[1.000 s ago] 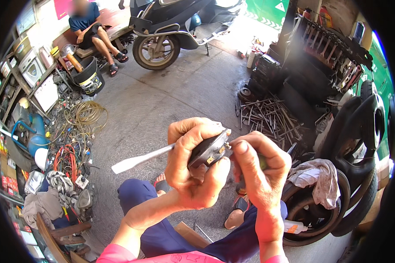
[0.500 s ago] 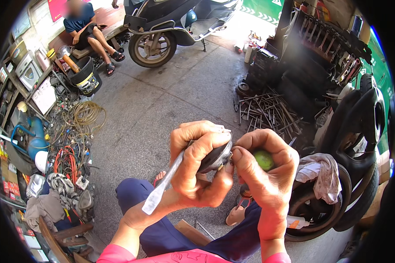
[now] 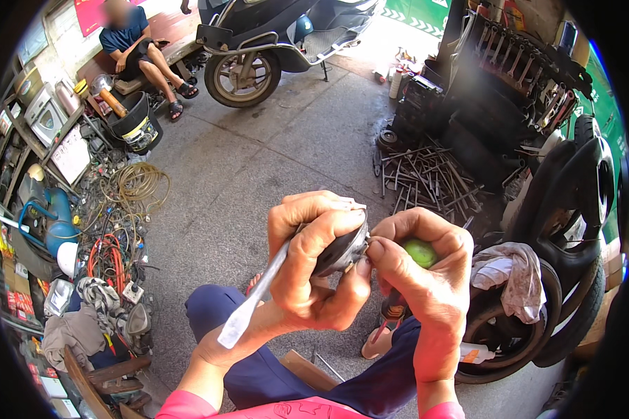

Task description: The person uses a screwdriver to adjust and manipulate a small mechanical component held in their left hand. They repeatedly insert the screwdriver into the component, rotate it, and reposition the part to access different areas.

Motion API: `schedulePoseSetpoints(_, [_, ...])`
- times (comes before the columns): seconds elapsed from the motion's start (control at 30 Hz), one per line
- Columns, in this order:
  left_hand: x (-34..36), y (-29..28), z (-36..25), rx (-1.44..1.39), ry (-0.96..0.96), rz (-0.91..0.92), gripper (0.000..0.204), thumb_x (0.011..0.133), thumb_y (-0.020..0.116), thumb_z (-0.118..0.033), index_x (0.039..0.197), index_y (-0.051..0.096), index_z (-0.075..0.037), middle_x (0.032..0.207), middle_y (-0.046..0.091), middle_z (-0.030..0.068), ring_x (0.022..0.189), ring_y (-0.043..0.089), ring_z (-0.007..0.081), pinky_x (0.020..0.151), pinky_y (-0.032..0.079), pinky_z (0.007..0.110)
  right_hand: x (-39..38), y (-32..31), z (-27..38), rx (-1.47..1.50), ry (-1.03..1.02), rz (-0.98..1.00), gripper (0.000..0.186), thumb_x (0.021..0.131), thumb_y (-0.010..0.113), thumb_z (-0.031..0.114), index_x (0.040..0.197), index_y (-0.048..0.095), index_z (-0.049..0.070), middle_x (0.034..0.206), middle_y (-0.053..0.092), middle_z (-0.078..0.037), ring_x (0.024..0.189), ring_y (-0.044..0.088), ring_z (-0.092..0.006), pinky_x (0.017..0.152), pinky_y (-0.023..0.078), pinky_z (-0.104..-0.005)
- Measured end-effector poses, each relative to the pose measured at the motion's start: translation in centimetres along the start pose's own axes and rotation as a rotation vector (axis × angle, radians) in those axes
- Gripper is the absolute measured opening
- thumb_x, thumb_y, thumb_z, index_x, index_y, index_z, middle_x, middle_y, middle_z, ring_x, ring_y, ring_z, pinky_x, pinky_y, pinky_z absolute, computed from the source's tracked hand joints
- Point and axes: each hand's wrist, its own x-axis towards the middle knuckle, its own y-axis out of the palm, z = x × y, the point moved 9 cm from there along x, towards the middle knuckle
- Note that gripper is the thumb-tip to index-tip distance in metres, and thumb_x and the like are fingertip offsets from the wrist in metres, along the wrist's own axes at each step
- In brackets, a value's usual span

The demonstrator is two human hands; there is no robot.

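My left hand is closed round a dark, round, dome-shaped part, held up in front of my chest. A flat pale-grey bar, wider at its lower end, sticks out of the same hand toward the lower left; its upper end is hidden by the fingers. Close beside it, the thumb and forefinger of my right hand pinch at the round part's edge, on something too small to make out. A rounded green handle rests in the right palm, and a thin metal shaft shows behind the knuckles.
Hoses and cables are heaped at left beside a blue machine. Metal rods lie piled at right, near tyres and a rag. A scooter stands at the back; a person sits near it.
Both hands stay almost in place. The grey bar's lower end has shifted slightly left and down, and my right hand has edged a little to the left.
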Motion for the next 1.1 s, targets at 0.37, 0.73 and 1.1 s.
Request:
schedulePoseSetpoints(0.37, [0.00,0.15,-0.24,-0.018,0.017,0.028,0.043,0.072,0.065,-0.005,0.114,0.058,0.001,0.110,0.053,0.0156,0.095,0.058,0.0289,0.082,0.050,0.038,0.16,-0.26,-0.41,0.004,0.052,-0.007,0.012,0.081,0.069,0.007,0.082,0.063,-0.003,0.068,0.061,-0.003,0.054,0.053,-0.0058,0.049,0.042,-0.0180])
schedulePoseSetpoints(0.73, [-0.14,0.40,-0.03,0.018,0.020,0.058,0.044,0.072,0.066,-0.005,0.115,0.057,0.001,0.111,0.052,0.0155,0.097,0.058,0.0287,0.083,0.050,0.037,-0.07,-0.41,0.10,-0.037,-0.021,-0.017,0.007,0.085,0.069,0.004,0.086,0.067,-0.002,0.070,0.063,0.000,0.058,0.051,-0.0007,0.052,0.038,-0.0150])
schedulePoseSetpoints(1.1, [-0.26,0.38,-0.30,0.053,0.042,0.043,0.047,0.069,0.066,-0.003,0.115,0.057,-0.002,0.111,0.052,0.0137,0.097,0.058,0.0286,0.083,0.049,0.038,-0.08,-0.53,0.23,-0.063,-0.021,-0.039,0.008,0.085,0.069,0.004,0.087,0.069,-0.004,0.068,0.062,0.002,0.059,0.049,0.0009,0.050,0.037,-0.0156])
